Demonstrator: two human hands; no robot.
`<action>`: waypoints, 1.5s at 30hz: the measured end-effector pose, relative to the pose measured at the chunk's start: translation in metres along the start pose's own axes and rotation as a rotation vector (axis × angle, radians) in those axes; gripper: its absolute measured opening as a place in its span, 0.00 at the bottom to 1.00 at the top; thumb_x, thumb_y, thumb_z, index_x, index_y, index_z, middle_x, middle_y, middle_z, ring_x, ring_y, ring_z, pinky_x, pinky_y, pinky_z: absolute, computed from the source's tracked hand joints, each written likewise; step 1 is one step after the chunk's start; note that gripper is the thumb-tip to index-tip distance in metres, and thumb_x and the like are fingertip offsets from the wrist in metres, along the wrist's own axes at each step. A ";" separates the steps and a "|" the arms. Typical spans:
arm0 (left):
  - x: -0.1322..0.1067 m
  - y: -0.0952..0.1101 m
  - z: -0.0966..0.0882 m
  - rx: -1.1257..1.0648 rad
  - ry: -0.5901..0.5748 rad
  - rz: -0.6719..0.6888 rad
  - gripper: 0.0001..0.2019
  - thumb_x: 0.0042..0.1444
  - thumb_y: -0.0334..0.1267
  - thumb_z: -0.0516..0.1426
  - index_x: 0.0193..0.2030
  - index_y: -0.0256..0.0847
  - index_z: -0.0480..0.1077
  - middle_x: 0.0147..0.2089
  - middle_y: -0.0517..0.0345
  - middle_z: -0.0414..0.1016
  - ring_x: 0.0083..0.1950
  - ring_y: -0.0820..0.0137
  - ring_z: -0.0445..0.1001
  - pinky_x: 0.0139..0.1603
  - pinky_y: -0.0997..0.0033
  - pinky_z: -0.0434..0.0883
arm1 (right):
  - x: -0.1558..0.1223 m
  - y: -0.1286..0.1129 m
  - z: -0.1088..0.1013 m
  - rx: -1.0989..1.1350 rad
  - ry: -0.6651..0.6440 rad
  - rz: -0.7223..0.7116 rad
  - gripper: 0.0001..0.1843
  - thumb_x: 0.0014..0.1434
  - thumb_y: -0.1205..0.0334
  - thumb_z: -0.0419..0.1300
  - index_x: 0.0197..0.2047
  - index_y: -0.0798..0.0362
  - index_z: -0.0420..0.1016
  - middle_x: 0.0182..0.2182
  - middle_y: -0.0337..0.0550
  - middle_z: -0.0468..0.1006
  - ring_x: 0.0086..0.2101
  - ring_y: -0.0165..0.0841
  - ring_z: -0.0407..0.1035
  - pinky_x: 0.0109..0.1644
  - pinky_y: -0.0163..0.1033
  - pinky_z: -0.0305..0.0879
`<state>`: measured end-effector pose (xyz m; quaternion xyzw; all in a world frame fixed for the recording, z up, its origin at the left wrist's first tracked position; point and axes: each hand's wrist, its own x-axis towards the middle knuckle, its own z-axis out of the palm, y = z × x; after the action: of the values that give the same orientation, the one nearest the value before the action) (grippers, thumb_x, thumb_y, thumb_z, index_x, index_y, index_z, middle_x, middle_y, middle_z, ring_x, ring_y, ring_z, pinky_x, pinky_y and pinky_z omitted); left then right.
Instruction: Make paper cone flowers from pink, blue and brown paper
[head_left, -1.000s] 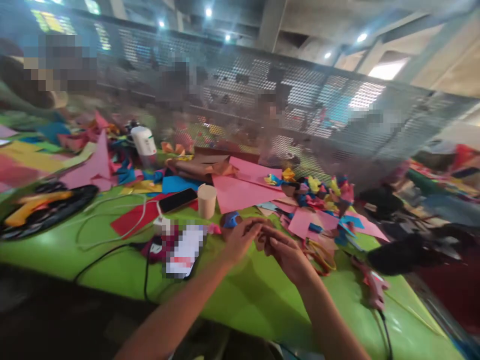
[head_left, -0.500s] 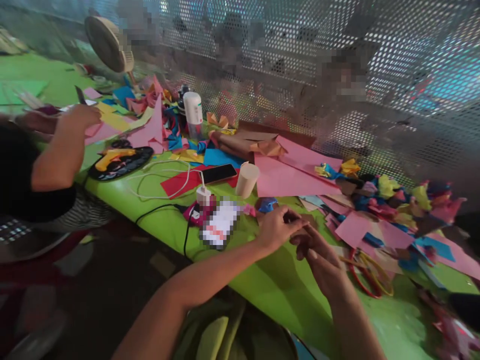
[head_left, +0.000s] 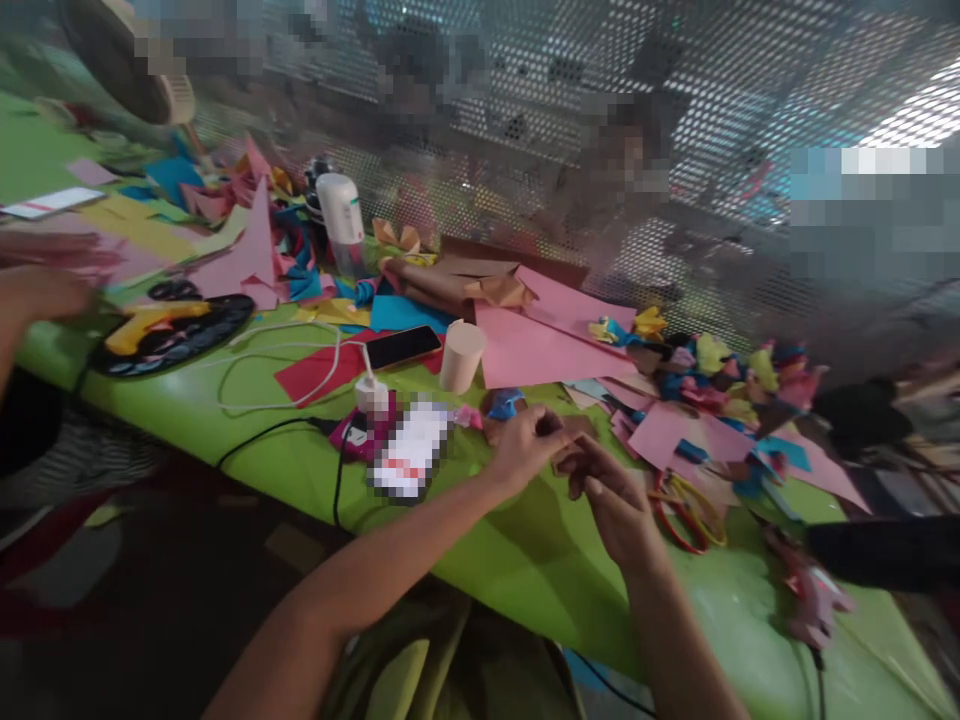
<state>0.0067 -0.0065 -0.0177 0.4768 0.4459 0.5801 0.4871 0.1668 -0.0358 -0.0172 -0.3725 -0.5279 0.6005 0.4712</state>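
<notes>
My left hand and my right hand meet over the green table, fingers curled together around a small brown piece of paper. Both hands pinch it from either side. The picture is smeared, so the piece's shape is unclear. Just behind my left hand lie a blue paper scrap and a small paper cup. Pink sheets spread out behind them.
A phone, a white charger and cables lie left of my hands. A yellow glue gun rests on a black tray. A heap of coloured paper flowers, rubber bands and a pink glue gun sit right. Another person's arm shows far left.
The camera has swung down and left, then slightly back. My hands stay together on the small piece; the neighbour's arm came into view at the left.
</notes>
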 end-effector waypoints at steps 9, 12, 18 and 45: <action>0.005 0.011 -0.006 -0.207 -0.052 -0.084 0.14 0.51 0.49 0.64 0.31 0.39 0.73 0.30 0.58 0.78 0.34 0.70 0.76 0.36 0.71 0.71 | 0.003 -0.007 -0.003 0.191 -0.003 0.081 0.29 0.53 0.45 0.66 0.55 0.48 0.79 0.33 0.45 0.74 0.27 0.33 0.59 0.30 0.39 0.57; 0.001 0.014 -0.005 -0.182 -0.122 -0.064 0.13 0.53 0.47 0.63 0.37 0.39 0.78 0.36 0.54 0.82 0.40 0.65 0.79 0.41 0.68 0.74 | 0.005 -0.006 -0.003 0.239 -0.019 0.111 0.30 0.51 0.45 0.68 0.55 0.48 0.80 0.32 0.44 0.73 0.28 0.33 0.59 0.29 0.38 0.56; 0.001 0.013 -0.005 -0.050 -0.113 -0.015 0.09 0.53 0.43 0.63 0.34 0.39 0.77 0.35 0.54 0.82 0.40 0.64 0.79 0.44 0.65 0.74 | 0.004 -0.005 -0.001 0.204 -0.036 0.102 0.28 0.52 0.47 0.68 0.55 0.47 0.80 0.34 0.45 0.75 0.28 0.33 0.60 0.31 0.39 0.58; -0.004 0.013 -0.006 0.281 -0.007 0.187 0.03 0.57 0.34 0.56 0.34 0.40 0.71 0.32 0.59 0.76 0.35 0.70 0.74 0.38 0.71 0.71 | 0.001 -0.008 0.004 0.147 -0.078 0.069 0.34 0.50 0.48 0.70 0.60 0.49 0.77 0.33 0.45 0.77 0.29 0.33 0.62 0.31 0.37 0.61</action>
<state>-0.0010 -0.0126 -0.0068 0.5816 0.4748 0.5532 0.3610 0.1638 -0.0356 -0.0082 -0.3312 -0.4873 0.6676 0.4551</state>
